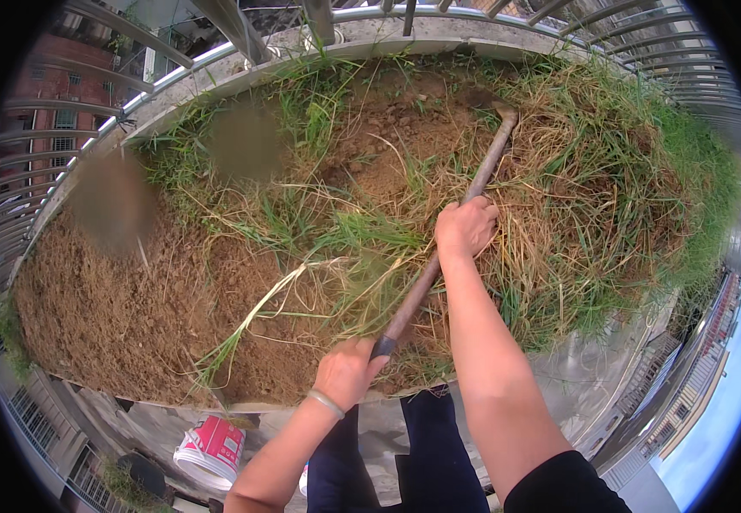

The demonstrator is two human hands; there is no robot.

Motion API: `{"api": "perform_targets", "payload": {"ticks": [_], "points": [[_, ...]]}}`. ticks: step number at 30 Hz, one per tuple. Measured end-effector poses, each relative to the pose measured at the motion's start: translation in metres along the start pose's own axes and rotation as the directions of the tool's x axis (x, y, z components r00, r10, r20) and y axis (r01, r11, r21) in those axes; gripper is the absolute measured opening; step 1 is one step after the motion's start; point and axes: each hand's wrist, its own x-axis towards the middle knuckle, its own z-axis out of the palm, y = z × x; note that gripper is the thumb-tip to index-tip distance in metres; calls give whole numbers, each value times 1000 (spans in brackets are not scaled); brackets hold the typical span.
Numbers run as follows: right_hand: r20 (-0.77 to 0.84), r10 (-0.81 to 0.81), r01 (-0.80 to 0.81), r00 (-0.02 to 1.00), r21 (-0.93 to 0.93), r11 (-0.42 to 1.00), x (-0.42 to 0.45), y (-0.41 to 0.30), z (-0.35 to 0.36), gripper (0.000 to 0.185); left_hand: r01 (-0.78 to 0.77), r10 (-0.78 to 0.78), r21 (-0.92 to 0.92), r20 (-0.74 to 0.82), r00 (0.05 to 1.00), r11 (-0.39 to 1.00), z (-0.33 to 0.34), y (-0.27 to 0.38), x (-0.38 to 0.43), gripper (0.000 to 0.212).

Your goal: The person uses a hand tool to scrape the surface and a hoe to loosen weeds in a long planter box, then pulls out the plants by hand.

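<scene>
Both my hands grip the long wooden handle (491, 157) of a hoe, which slants across the planting bed from lower left to upper right. My left hand (347, 373) holds its dark butt end close to the bed's front edge; a pale bangle (326, 404) circles that wrist. Farther up, my right hand (466, 224) is closed around the middle of the shaft. The hoe's head (504, 110) meets the ground at the far side, its blade mostly hidden by soil and grass. Around the shaft lie uprooted grass (377, 234) and dry stalks.
Loose brown soil (120, 308) covers the bed's left part. A heap of cut grass (607, 192) fills the right. A concrete rim (409, 46) and metal railing (236, 29) bound the far side. A pink and white bucket (212, 451) lies tipped on the concrete floor. Blurred spots obscure the upper left.
</scene>
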Motion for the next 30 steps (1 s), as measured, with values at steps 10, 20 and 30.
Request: {"api": "perform_targets", "payload": {"ticks": [10,20,30], "points": [[25,11,-14,1000,103,995,16,2,17,30,-360,514,491,-223,828,793,-76,9,257,35],[2,45,-45,999,140,989,33,-22,40,30,298,405,850,-480,778,434,-115,-89,406,33],[1,43,-42,999,129,991,31,-27,43,31,404,-62,586,-515,855,703,-126,-119,407,36]]}}
